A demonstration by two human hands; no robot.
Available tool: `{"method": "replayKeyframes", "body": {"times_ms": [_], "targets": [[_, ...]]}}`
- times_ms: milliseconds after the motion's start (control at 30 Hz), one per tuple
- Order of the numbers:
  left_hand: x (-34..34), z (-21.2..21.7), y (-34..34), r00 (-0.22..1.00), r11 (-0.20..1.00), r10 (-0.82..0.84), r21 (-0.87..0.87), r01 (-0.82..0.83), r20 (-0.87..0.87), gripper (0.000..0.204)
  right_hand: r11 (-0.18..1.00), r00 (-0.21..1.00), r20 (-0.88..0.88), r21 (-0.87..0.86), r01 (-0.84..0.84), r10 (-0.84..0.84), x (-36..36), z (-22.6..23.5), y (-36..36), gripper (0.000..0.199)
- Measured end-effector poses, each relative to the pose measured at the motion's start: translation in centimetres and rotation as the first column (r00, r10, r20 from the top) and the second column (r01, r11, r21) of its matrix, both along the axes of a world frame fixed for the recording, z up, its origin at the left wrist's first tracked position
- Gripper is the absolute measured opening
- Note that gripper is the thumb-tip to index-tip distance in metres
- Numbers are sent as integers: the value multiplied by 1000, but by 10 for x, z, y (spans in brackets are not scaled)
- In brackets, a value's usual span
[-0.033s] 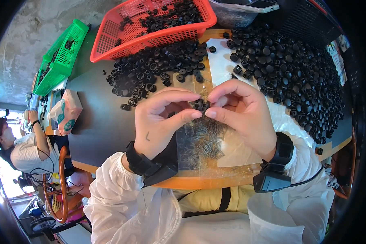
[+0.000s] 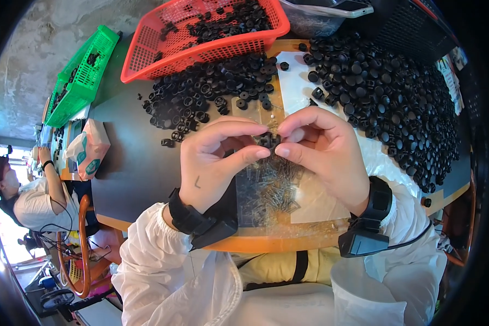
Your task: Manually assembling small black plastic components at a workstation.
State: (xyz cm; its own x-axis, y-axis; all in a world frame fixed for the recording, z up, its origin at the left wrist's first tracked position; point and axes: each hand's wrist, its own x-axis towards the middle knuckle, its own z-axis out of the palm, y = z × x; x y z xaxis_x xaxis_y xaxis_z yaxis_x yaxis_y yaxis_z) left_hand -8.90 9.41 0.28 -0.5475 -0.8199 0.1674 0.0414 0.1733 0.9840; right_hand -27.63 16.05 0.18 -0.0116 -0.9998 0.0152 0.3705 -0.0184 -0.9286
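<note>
Between my two hands, above the near middle of the table, is a small black plastic part (image 2: 268,140). My left hand (image 2: 214,155) pinches its left side between thumb and forefinger. From the other side, the thumb and fingertips of my right hand (image 2: 323,152) grip it too. The fingertips cover much of the part, so its exact shape is hard to make out. Just below lies a heap of small metal springs (image 2: 277,190) on a clear sheet. Loose black rings and discs (image 2: 201,92) are spread beyond my left hand.
A red basket (image 2: 201,61) of black parts stands at the back. Round-topped black pieces (image 2: 386,92) form a large pile at right. Further left are a tissue pack (image 2: 95,146), a green basket (image 2: 87,89) and a seated person (image 2: 41,204). A clear tub (image 2: 315,22) sits behind.
</note>
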Motion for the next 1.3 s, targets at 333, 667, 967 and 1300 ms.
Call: {"method": "replayKeyframes", "body": {"times_ms": [333,667,967,1300], "targets": [[2,-2,-3,998,980,-56,-195,50,-25,33,999,997,61,-1,-41,41,-2,-7,-3,33],[2,-3,-3,998,961,-65,-270,65,9,34,992,977,184,56,-115,103,-4,-7,-4,33],[4,-4,-6,995,949,-104,-299,101,7,32,996,995,26,-6,-92,92,-7,-8,-1,29],[2,1,3,999,987,-11,-159,16,31,30,999,989,-148,-51,-12,4,-4,4,3,22]]}}
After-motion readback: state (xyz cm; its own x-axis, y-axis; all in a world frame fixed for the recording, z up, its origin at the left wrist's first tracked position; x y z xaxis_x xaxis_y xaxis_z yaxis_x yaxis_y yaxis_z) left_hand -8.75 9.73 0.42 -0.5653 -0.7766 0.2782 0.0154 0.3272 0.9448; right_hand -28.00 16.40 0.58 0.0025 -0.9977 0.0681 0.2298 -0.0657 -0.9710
